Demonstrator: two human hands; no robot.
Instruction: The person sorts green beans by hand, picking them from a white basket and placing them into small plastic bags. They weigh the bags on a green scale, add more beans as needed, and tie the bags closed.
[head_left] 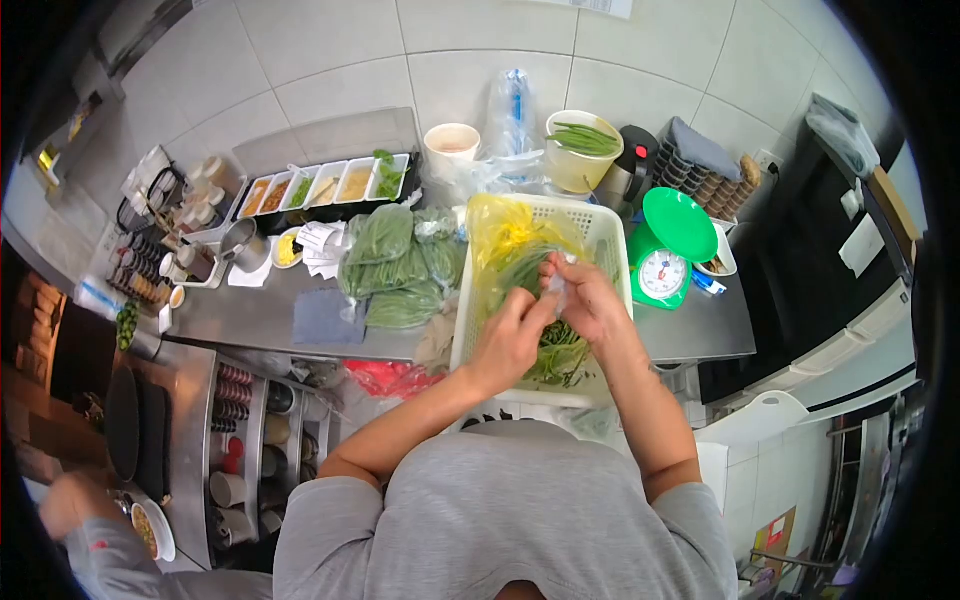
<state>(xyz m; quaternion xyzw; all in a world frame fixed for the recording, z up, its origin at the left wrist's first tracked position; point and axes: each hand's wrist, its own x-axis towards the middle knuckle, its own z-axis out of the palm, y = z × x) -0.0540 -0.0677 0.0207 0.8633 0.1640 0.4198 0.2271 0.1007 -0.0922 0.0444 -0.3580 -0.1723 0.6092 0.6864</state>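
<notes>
Both my hands are closed on the gathered neck of a clear plastic bag (520,270) with green beans showing inside. My left hand (513,342) pinches it from the left, and my right hand (588,298) grips it from the right, close beside the left fingertips. The bag is over a white plastic basket (612,235). A yellow bag (505,228) lies at the basket's back left, and loose cut green beans (562,362) lie below my hands. Part of the bag's neck is hidden by my fingers.
Filled bags of green beans (388,262) are piled left of the basket. A green kitchen scale (662,275) stands at right. Behind are a tub of long beans (580,165) and a white tub (452,150). Another person's arm (75,510) shows at lower left.
</notes>
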